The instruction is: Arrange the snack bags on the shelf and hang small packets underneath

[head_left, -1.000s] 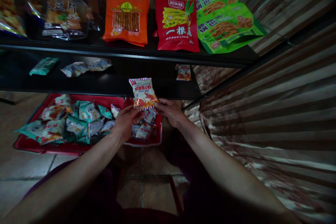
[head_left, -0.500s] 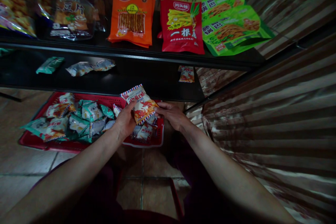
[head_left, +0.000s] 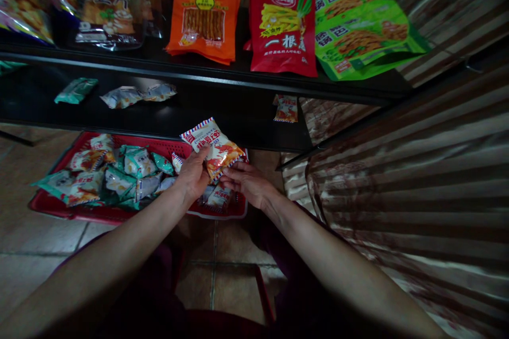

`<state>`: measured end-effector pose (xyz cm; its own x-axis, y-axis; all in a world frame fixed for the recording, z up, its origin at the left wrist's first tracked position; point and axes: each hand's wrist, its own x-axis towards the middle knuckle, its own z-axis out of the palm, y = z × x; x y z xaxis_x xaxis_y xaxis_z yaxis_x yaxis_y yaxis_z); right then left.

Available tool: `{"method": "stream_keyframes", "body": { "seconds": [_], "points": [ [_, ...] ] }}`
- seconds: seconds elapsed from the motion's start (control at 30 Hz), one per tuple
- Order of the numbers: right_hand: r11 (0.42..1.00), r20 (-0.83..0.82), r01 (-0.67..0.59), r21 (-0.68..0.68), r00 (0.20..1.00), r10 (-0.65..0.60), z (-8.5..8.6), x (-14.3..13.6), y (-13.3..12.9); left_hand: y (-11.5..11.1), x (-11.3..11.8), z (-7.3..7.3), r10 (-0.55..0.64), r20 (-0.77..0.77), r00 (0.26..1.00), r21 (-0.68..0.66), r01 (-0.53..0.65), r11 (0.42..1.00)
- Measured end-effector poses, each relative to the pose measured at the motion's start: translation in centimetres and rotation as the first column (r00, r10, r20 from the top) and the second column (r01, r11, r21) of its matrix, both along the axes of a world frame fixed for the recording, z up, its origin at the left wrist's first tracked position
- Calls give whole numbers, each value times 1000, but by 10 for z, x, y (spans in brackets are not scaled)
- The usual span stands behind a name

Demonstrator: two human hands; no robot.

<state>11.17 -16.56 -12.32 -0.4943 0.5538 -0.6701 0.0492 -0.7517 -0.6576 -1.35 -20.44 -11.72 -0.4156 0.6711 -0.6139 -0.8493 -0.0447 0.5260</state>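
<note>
A white and orange snack bag (head_left: 217,148) with a striped edge is in my left hand (head_left: 194,172), thumb on its front and fingers out of sight behind it. My right hand (head_left: 248,184) is at the bag's lower right edge, its fingers slightly apart and the tips at the edge. Below both hands lies a red plastic basket (head_left: 51,212), filled with small snack bags. Green bags (head_left: 139,161) and white and orange bags (head_left: 85,186) are mixed there. Part of the basket's contents is hidden by my left forearm.
A black lower shelf (head_left: 222,111) holds a green bag (head_left: 76,90), silvery bags (head_left: 123,97) and orange-white bags (head_left: 286,108). On the upper shelf stand orange packs (head_left: 202,16), red packs (head_left: 282,26) and green packs (head_left: 358,37). A striped curtain (head_left: 397,180) hangs at the right.
My right hand has shifted down and left from the bag's right corner along its lower edge. The bag remains in my left hand. The view has moved slightly.
</note>
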Motion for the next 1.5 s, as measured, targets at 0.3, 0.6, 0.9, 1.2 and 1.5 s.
{"method": "stream_keyframes", "body": {
  "seconds": [0.3,0.6,0.9,1.2,1.5],
  "points": [
    [1000,-2,4,-13,1000,-4,7,-1,0,1,1,3,-7,-15,1000,-30,6,1000],
    [997,-25,-27,74,999,28,8,0,-4,0,0,0,-46,-37,998,-26,45,999],
    [967,-75,213,141,976,-204,10,5,3,-2,-3,-3,-42,-72,997,-8,41,999],
    [950,-75,276,145,961,-267,6,9,9,-3,0,1,-55,-61,997,-25,54,998],
    [934,-58,287,212,958,-281,5,12,10,-6,0,5,-117,-109,987,-3,117,993]
  ]
}}
